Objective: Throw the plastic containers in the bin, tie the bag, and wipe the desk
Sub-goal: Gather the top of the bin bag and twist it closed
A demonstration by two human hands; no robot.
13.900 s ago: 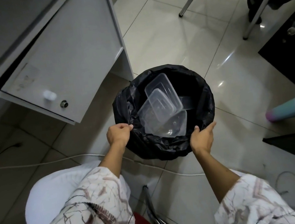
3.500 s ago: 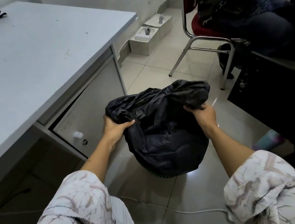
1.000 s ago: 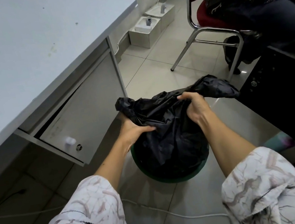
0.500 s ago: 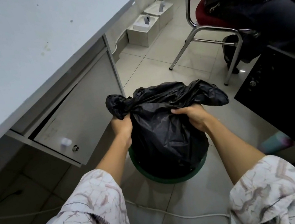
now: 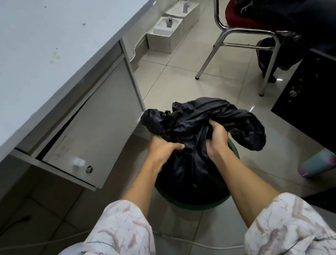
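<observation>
Pale floor tiles run under us, and a white cable (image 5: 204,246) crosses them nearest our knees, something to keep our feet clear of. Just beyond it stands the green bin (image 5: 200,204), and rising out of it is the black bag (image 5: 193,167), its neck gathered up between our hands. Our left hand (image 5: 162,150) is closed on a bunch of the plastic at the near left side; our right hand (image 5: 218,139) is closed on the other bunch, knuckles up, with a loose flap of the bag hanging over its far side. The containers cannot be seen; we judge they are inside.

To tie well, we should, in our judgement, pull both bunches up to squeeze the air out, cross them close over the neck, and draw the knot snug low down, since thin film slips and can tear if yanked.

Left of our hands a cupboard door (image 5: 89,140) hangs ajar, close enough to snag the bag. Above it lies the counter (image 5: 27,50), showing a few small marks, not yet wiped. Farther right stands a chair (image 5: 242,32) with a person seated.
</observation>
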